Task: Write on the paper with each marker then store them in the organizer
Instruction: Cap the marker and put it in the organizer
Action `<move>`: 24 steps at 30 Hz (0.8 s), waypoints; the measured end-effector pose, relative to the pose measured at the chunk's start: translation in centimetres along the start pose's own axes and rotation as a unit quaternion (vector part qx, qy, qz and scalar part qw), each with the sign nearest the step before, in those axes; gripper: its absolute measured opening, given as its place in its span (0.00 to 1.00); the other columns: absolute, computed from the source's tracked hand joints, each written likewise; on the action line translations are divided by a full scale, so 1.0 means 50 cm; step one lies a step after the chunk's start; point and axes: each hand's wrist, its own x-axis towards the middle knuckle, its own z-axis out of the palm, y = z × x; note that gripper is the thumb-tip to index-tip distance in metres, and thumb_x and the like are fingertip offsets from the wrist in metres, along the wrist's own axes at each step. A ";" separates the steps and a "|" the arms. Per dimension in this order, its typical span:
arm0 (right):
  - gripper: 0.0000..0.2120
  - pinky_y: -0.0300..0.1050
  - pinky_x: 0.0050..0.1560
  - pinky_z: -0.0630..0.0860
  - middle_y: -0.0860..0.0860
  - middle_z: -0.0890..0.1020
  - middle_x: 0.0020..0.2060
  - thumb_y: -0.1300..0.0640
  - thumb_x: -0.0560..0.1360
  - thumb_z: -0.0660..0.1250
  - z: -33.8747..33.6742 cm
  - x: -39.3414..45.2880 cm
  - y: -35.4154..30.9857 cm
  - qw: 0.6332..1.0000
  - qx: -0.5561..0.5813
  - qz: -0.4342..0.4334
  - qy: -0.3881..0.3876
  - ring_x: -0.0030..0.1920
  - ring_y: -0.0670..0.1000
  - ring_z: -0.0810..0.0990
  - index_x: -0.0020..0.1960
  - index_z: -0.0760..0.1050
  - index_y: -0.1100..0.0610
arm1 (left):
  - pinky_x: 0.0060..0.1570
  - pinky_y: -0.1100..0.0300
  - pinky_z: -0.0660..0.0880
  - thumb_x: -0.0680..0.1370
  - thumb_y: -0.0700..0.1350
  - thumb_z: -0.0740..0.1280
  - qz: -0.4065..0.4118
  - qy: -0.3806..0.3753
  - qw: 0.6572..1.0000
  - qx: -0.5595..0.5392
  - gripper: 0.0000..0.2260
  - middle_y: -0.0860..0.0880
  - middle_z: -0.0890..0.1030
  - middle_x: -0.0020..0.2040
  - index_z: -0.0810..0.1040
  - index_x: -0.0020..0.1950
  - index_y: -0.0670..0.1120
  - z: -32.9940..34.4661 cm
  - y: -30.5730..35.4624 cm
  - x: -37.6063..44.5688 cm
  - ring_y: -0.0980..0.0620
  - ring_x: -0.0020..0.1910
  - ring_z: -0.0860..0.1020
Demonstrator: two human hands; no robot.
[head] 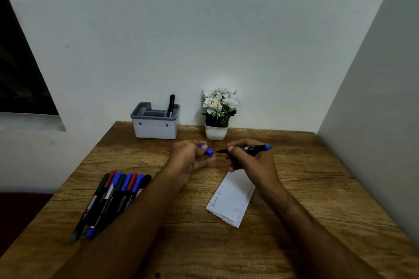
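My right hand [248, 157] grips a black marker with a blue end [251, 149], held level above the table with its bare tip pointing left. My left hand [192, 157] pinches the blue cap [209, 150], a short gap from that tip. Below my hands lies a folded white paper [231, 199] with blue writing along its left edge. Several capped markers [111, 197] in green, red, blue and black lie in a row at the left. The grey-and-white organizer [155, 125] stands at the back with one black marker [171, 105] upright in it.
A small white pot of white flowers [218, 113] stands right of the organizer against the back wall. The wooden table [317, 188] meets a wall on its right side. The table's left edge runs close to the row of markers.
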 end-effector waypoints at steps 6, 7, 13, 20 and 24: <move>0.05 0.48 0.35 0.83 0.61 0.86 0.37 0.67 0.79 0.70 0.002 -0.003 0.000 1.000 -0.002 -0.004 -0.002 0.34 0.53 0.84 0.48 0.84 0.62 | 0.43 0.55 0.83 0.79 0.29 0.63 -0.029 -0.008 0.999 -0.031 0.05 0.36 0.83 0.46 0.77 0.52 0.34 0.004 -0.011 -0.002 0.43 0.43 0.85; 0.05 0.48 0.35 0.83 0.61 0.86 0.37 0.67 0.79 0.70 0.003 -0.004 0.000 1.000 -0.004 -0.005 -0.002 0.34 0.53 0.84 0.48 0.84 0.62 | 0.43 0.55 0.83 0.79 0.30 0.63 -0.030 -0.011 0.999 -0.027 0.06 0.36 0.84 0.46 0.77 0.53 0.34 0.005 -0.013 -0.003 0.44 0.43 0.85; 0.07 0.45 0.30 0.82 0.59 0.86 0.36 0.64 0.75 0.76 0.006 -0.002 0.003 0.999 -0.002 -0.035 0.027 0.32 0.53 0.85 0.46 0.78 0.65 | 0.42 0.57 0.83 0.77 0.32 0.67 -0.024 -0.025 0.999 -0.007 0.06 0.36 0.84 0.48 0.80 0.53 0.33 0.013 -0.019 -0.010 0.45 0.42 0.85; 0.09 0.38 0.28 0.72 0.51 0.83 0.28 0.66 0.71 0.79 0.014 0.013 0.014 0.996 -0.019 -0.076 0.031 0.26 0.45 0.77 0.36 0.80 0.66 | 0.35 0.63 0.81 0.77 0.32 0.69 0.034 -0.002 0.999 0.038 0.05 0.38 0.85 0.46 0.82 0.51 0.34 0.032 -0.023 -0.015 0.49 0.38 0.83; 0.10 0.40 0.27 0.73 0.66 0.81 0.33 0.67 0.73 0.78 0.024 0.024 0.013 0.996 0.005 -0.079 0.026 0.27 0.48 0.78 0.39 0.79 0.72 | 0.36 0.61 0.81 0.77 0.33 0.69 0.051 0.018 0.998 0.023 0.06 0.39 0.84 0.43 0.82 0.52 0.35 0.034 -0.023 -0.010 0.53 0.33 0.80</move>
